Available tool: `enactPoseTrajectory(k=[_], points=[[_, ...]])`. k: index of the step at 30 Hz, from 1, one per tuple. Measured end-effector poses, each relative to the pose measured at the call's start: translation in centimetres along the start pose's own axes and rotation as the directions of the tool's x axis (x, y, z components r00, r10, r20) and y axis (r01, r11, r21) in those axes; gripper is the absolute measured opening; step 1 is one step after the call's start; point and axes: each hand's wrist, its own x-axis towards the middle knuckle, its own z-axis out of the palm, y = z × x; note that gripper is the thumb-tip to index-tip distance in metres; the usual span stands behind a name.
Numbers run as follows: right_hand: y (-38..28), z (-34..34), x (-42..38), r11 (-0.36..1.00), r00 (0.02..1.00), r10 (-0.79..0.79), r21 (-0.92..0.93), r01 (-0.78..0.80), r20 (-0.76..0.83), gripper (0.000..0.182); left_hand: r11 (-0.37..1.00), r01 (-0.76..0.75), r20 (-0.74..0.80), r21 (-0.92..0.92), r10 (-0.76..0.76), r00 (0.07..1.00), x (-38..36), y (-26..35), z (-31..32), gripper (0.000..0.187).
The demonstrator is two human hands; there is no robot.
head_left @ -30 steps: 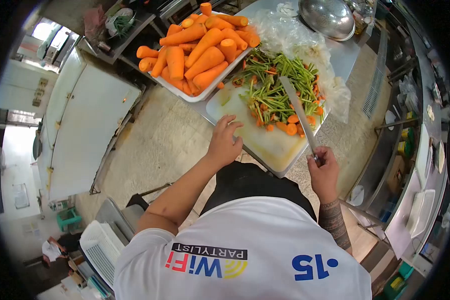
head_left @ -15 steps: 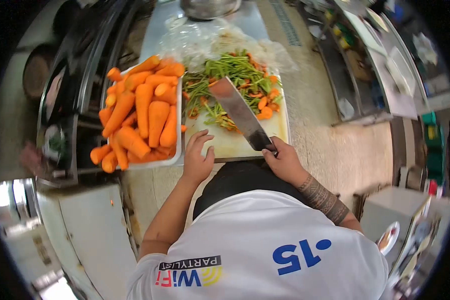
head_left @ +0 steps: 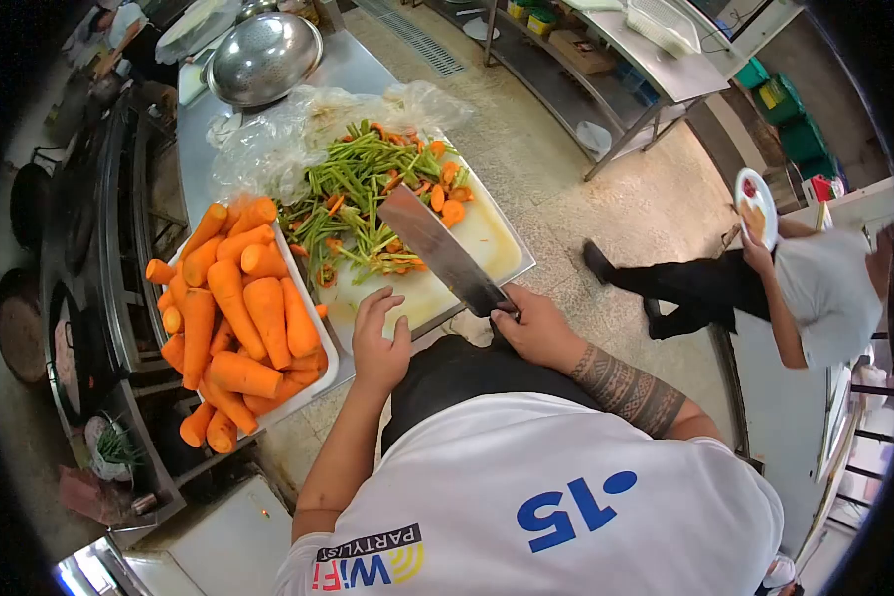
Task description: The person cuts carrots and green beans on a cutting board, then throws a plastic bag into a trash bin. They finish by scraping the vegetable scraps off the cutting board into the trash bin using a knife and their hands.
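Note:
My right hand (head_left: 541, 326) is closed round the handle of a cleaver (head_left: 445, 252), whose broad blade slants up and left over the cutting board (head_left: 487, 230). Green carrot tops and orange trimmings (head_left: 368, 184) lie heaped on the far part of the board, partly behind the blade. My left hand (head_left: 380, 343) is held at the board's near edge with fingers apart and nothing in it. Left of the board, a white tray (head_left: 325, 372) is piled high with whole carrots (head_left: 230, 310).
Crumpled clear plastic (head_left: 268, 159) and a metal colander (head_left: 265, 60) sit farther back on the table. At the right, a person (head_left: 829, 288) holds a plate of food (head_left: 756, 207). Stoves with pans (head_left: 25, 323) line the left. Another person (head_left: 129, 40) stands at the far left.
My view has turned to the right, so the table now slants leftward. The person with the plate has come into view. The cleaver stays in my right hand; my left hand remains open.

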Motion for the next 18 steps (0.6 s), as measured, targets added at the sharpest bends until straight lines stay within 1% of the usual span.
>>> enactPoseTrajectory(k=[3,5,10,12,15,18], points=[[-0.6,0.1,-0.5,1.000,1.000,-0.024,-0.008,0.024,0.021,0.033,1.000,0.019,-0.006,-0.025,-0.019,1.000,-0.6,0.0,-0.2,0.031],[-0.7,0.4,-0.5,1.000,0.999,-0.029,-0.004,0.029,0.030,0.033,1.000,0.001,-0.015,-0.018,-0.001,1.000,-1.0,0.1,-0.3,0.030],[0.6,1.1,-0.6,0.998,0.998,-0.048,0.031,0.047,0.028,0.031,0.999,-0.033,-0.052,0.030,0.034,0.998,-1.0,-0.2,-1.2,0.030],[0.6,0.9,-0.6,0.999,0.998,-0.045,0.003,0.045,0.034,0.031,0.997,-0.046,-0.073,0.064,0.051,0.996,-0.2,0.0,-2.1,0.029],[0.0,0.6,-0.7,0.999,0.999,-0.051,0.014,0.051,0.017,0.030,0.968,-0.145,-0.162,0.204,0.179,0.970,3.1,0.0,-4.6,0.027],[-0.1,0.3,-0.9,0.998,0.999,-0.044,0.047,0.044,0.010,0.029,0.975,-0.139,-0.320,0.172,0.189,0.928,9.1,-0.1,-8.2,0.025]])
